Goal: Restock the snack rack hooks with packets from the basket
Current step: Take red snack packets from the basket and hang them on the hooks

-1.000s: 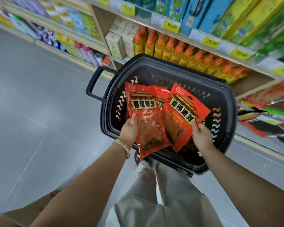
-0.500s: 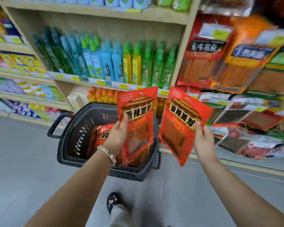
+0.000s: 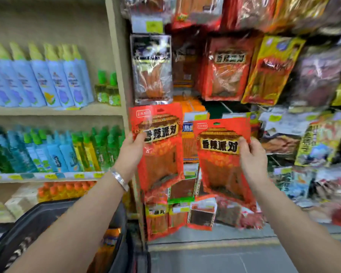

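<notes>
The left fingers [image 3: 140,138] are pinching a glossy red plastic snack packet with a black-and-gold label [image 3: 160,154]. The thumb is pressing on its front by the left edge, level with the label, and the other fingers are curling round behind it, out of sight. The right fingers [image 3: 244,145] are pinching a second, matching red snack packet [image 3: 220,170] at its right edge. The thumb is lying on the label's end and the rest are folding behind.

Both packets are hanging upright from those pinches, faces toward the person. They are just beside each other without touching, and the left one is sitting a little higher.

The left hand [image 3: 130,152] is wearing a silver bracelet [image 3: 119,179] at the wrist. The right hand [image 3: 252,161] is reaching in from the lower right.

The two packets are being held up in front of the left edge of the snack rack, where other packets are hanging. A clear silver-edged packet [image 3: 151,67] is right above the left one, and a red packet [image 3: 225,69] and a yellow packet [image 3: 272,69] are further right. Everything there is blurring, so I cannot make out the hooks.

A pale wooden upright [image 3: 116,56] is dividing the rack from shelves of light blue bottles [image 3: 47,81] and green bottles [image 3: 98,148].

The black plastic basket [image 3: 37,215] is sitting at the lower left under the left forearm, with an orange packet [image 3: 109,239] showing by its right edge.
</notes>
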Motion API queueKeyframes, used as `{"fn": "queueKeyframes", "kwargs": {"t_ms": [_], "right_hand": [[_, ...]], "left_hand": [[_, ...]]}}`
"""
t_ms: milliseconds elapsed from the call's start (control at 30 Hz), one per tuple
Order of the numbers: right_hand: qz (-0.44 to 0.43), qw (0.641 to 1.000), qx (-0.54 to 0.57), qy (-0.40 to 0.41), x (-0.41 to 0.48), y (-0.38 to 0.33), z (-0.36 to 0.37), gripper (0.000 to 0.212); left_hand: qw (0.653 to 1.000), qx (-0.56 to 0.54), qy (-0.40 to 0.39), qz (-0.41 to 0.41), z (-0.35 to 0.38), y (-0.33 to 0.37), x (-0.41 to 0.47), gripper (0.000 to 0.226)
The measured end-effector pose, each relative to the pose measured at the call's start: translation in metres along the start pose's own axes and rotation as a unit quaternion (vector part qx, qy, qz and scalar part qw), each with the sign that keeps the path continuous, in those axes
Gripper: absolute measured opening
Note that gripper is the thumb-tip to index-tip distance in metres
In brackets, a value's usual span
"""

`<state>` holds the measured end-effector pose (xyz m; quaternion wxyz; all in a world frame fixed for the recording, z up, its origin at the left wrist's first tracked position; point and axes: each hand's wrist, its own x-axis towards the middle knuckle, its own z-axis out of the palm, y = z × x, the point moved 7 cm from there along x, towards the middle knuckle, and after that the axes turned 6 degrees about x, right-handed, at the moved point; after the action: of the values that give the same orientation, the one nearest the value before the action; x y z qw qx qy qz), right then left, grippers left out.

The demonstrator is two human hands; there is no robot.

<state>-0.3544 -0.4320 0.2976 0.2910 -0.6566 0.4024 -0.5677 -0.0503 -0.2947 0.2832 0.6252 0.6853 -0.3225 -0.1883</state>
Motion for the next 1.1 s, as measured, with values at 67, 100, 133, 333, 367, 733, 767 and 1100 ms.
{"fn": "queueKeyframes", "kwargs": {"t_ms": [67, 100, 133, 333, 367, 733, 767, 1100], "right_hand": [[0.004, 1.000, 0.009, 0.027, 0.035, -0.003, -0.008, 0.036], [0.010, 0.999, 0.017, 0.039, 0.053, -0.004, -0.010, 0.039], [0.017, 0.998, 0.025, 0.049, 0.070, -0.004, -0.012, 0.042], [0.025, 0.985, 0.147, 0.087, 0.166, -0.014, -0.007, 0.047], [0.029, 0.983, 0.161, 0.089, 0.181, -0.016, -0.006, 0.040], [0.044, 0.967, 0.246, 0.057, 0.308, -0.018, -0.007, 0.035], [0.042, 0.968, 0.240, 0.059, 0.318, -0.017, -0.008, 0.046], [0.068, 0.977, 0.194, -0.053, 0.381, -0.001, 0.009, 0.025]], "left_hand": [[1.000, -0.006, 0.014, 0.010, 0.014, 0.024, 0.019, 0.031], [0.999, 0.009, 0.025, 0.034, 0.020, 0.037, 0.028, 0.026], [0.997, 0.024, 0.032, 0.061, 0.026, 0.050, 0.035, 0.021], [0.988, 0.008, 0.040, 0.150, 0.066, 0.104, 0.086, 0.015], [0.986, 0.008, 0.030, 0.164, 0.074, 0.113, 0.095, 0.014], [0.982, -0.043, -0.017, 0.183, 0.165, 0.166, 0.158, 0.015], [0.982, -0.044, -0.021, 0.183, 0.174, 0.168, 0.160, 0.017], [0.983, -0.074, 0.009, 0.166, 0.229, 0.175, 0.174, 0.015]]}}
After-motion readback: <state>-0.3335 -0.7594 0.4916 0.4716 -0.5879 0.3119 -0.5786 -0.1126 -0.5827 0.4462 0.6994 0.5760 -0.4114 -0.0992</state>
